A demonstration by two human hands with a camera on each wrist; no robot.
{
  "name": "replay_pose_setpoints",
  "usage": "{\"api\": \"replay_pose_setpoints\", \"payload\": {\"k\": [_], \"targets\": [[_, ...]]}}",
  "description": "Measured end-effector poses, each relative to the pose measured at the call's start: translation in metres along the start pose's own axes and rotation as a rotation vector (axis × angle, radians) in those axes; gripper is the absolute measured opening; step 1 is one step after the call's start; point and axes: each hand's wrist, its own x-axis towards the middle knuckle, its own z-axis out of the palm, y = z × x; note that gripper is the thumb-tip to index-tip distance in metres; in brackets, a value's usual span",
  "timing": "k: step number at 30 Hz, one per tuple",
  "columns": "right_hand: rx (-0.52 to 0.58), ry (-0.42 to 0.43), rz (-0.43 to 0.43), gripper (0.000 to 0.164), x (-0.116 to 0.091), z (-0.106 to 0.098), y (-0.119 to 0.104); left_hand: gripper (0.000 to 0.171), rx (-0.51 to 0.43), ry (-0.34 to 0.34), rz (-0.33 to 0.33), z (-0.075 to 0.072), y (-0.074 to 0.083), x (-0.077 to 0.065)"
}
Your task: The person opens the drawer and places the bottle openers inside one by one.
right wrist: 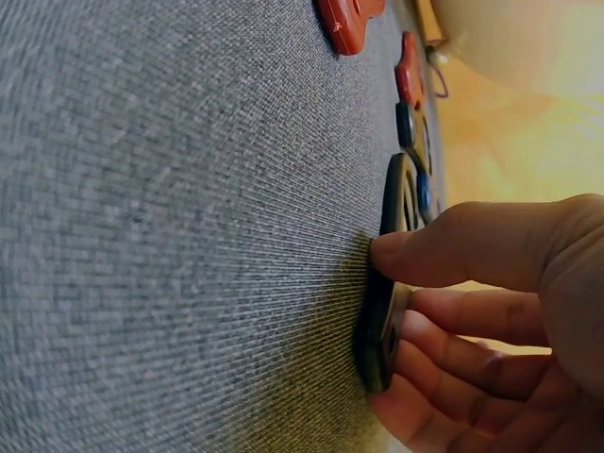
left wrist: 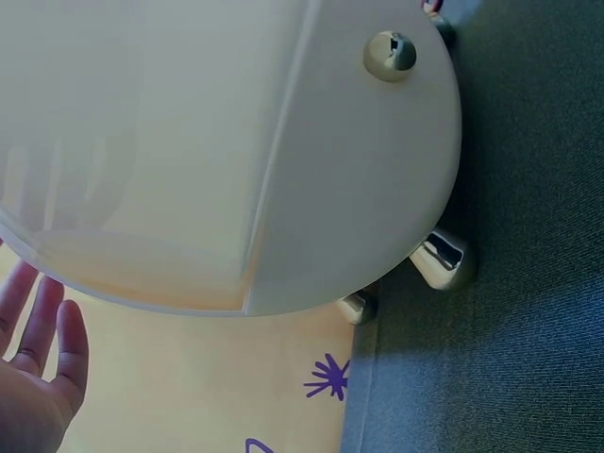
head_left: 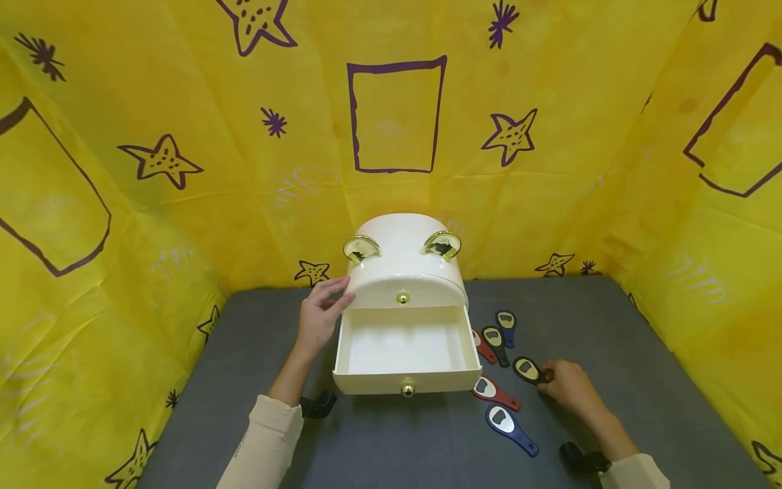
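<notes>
Black paddle-shaped bottle opener with a gold face point(head_left: 527, 370) is pinched by its narrow end between the fingers of the right hand point(head_left: 569, 387), low at the grey counter point(head_left: 617, 333).
To its left, a glossy white domed box point(head_left: 403, 244) is seen with its lower drawer point(head_left: 373, 385) open, its side touched by the loosely extended fingers of the left hand point(head_left: 316, 319); between, red, blue and black openers point(head_left: 502, 420) are spread.

The drawer point(head_left: 373, 384) stands open from above — a hand could enter over its front. Low from the right hand point(head_left: 572, 386), the drawer's side wall blocks, with openers point(head_left: 506, 399) beside it. The left hand point(head_left: 318, 318) obstructs the box's point(head_left: 403, 251) left side; the table point(head_left: 391, 451) before the drawer allows passage.
</notes>
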Motion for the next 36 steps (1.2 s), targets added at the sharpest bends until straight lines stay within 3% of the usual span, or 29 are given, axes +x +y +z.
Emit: {"api": "replay_pose_setpoints", "payload": {"k": [8, 16, 22, 29, 36], "targets": [[0.035, 0.006, 0.028, 0.03, 0.0, 0.001, 0.002, 0.035, 0.01, 0.003, -0.008, 0.001, -0.003, 0.0], [0.092, 0.006, 0.064, 0.034, -0.002, 0.001, 0.004, 0.035, -0.029, 0.034, -0.005, 0.002, -0.032, 0.005], [0.146, 0.017, 0.08, 0.034, -0.003, -0.004, 0.003, 0.034, -0.035, 0.037, 0.018, 0.002, -0.038, 0.006], [0.204, 0.029, 0.078, 0.034, -0.003, -0.013, -0.003, 0.035, -0.029, 0.034, -0.014, 0.002, -0.033, 0.005], [0.282, 0.03, 0.072, 0.036, -0.002, -0.028, -0.016, 0.034, -0.012, 0.025, 0.0, 0.001, -0.004, 0.0]]}}
